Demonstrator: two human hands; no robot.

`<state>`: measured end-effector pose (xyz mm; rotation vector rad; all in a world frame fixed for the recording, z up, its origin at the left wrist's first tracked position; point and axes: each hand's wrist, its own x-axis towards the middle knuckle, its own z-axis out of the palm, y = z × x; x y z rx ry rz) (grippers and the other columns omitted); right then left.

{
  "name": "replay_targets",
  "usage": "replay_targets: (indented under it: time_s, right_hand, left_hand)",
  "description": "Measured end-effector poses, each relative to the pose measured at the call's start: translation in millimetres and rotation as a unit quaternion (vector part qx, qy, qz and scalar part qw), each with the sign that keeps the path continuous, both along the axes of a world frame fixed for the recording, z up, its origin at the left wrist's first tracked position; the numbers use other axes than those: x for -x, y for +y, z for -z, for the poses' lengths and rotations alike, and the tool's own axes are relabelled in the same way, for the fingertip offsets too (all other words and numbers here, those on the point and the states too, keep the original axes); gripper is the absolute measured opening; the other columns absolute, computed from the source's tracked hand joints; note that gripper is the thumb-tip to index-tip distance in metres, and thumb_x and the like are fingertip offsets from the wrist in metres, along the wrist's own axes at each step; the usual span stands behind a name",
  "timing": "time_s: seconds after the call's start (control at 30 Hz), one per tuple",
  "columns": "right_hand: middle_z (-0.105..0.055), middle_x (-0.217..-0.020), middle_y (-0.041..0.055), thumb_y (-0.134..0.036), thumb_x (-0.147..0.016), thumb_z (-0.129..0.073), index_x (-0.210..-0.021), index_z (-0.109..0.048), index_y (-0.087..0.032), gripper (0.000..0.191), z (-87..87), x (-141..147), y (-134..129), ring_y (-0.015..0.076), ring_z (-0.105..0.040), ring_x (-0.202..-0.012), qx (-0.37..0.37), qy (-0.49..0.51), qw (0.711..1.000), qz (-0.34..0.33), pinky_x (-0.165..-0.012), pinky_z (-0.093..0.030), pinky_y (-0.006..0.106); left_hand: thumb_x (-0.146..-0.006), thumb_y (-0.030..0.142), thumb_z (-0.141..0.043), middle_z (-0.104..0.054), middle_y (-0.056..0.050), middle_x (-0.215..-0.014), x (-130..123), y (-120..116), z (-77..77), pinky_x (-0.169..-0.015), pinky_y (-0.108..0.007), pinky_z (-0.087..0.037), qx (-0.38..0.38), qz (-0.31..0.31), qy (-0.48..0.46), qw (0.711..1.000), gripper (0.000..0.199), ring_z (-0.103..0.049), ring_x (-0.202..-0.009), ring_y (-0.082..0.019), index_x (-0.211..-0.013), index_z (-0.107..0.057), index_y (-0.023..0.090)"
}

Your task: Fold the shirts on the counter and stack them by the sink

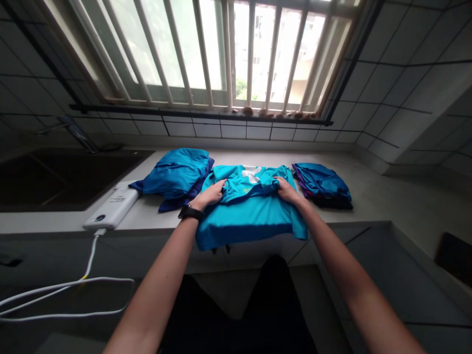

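A turquoise shirt [250, 216] with a white print lies on the counter, its lower part hanging over the front edge. My left hand [213, 193] is closed on a gathered fold at the shirt's left side; a black watch is on that wrist. At the right side, my right hand [288, 191] pinches the same fold. The fold between the hands is slightly raised, with a darker opening beneath it.
Blue garments [177, 172] lie piled on the left, folded clothes [322, 184] on the right. A white power bank [112, 209] with a cable sits by the dark sink [66, 179]. The counter [383, 196] runs under a barred window [221, 54]. A dark object [455, 255] is at far right.
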<state>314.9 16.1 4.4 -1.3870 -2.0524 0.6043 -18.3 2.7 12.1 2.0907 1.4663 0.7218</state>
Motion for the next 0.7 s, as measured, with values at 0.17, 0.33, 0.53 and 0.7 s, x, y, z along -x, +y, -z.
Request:
replay_targets:
  time_s: [0.17,0.33,0.53,0.7]
  right_hand:
    - [-0.071,-0.129,0.0112,-0.007,-0.073,-0.049,-0.099,-0.065,-0.023,0.034,-37.1,17,10,0.0301,-0.059,-0.127,-0.010,0.059,0.994,0.089,-0.118,-0.041,0.044]
    - [-0.074,-0.122,0.0085,-0.020,-0.076,-0.054,-0.081,-0.057,-0.025,0.008,-37.4,-28,-50,0.0293,-0.064,-0.116,-0.063,0.119,0.991,0.004,-0.109,-0.047,0.044]
    - [-0.074,-0.119,0.0107,-0.019,-0.059,-0.049,-0.066,-0.038,-0.027,0.015,-10.0,-73,-96,0.0290,-0.066,-0.111,-0.010,0.010,0.999,-0.039,-0.102,-0.048,0.044]
    - [-0.072,-0.120,0.0111,-0.016,-0.063,-0.049,-0.071,-0.036,-0.028,0.019,-1.4,-71,-102,0.0283,-0.065,-0.113,-0.109,0.032,0.993,0.009,-0.101,-0.049,0.043]
  left_hand:
    - [-0.061,0.013,-0.053,-0.066,-0.017,-0.143,-10,15,-32.4,-0.121,-0.043,-0.039,0.009,-0.083,-0.047,0.995,0.046,-0.059,-0.136,-0.032,-0.105,-0.064,0.018]
    - [-0.064,0.016,-0.046,-0.072,-0.007,-0.136,30,-36,-36.5,-0.113,-0.041,-0.048,-0.049,-0.067,-0.167,0.982,0.033,-0.064,-0.128,-0.028,-0.093,-0.058,0.023]
    - [-0.060,0.020,-0.051,-0.079,-0.006,-0.119,49,-90,-19.0,-0.108,-0.039,-0.051,0.004,-0.062,-0.056,0.997,0.022,-0.069,-0.116,-0.031,-0.080,-0.061,0.024]
    - [-0.071,0.023,-0.051,-0.077,-0.006,-0.114,40,-108,-13.5,-0.108,-0.039,-0.050,-0.127,-0.086,-0.077,0.985,0.017,-0.067,-0.112,-0.027,-0.083,-0.063,0.024]
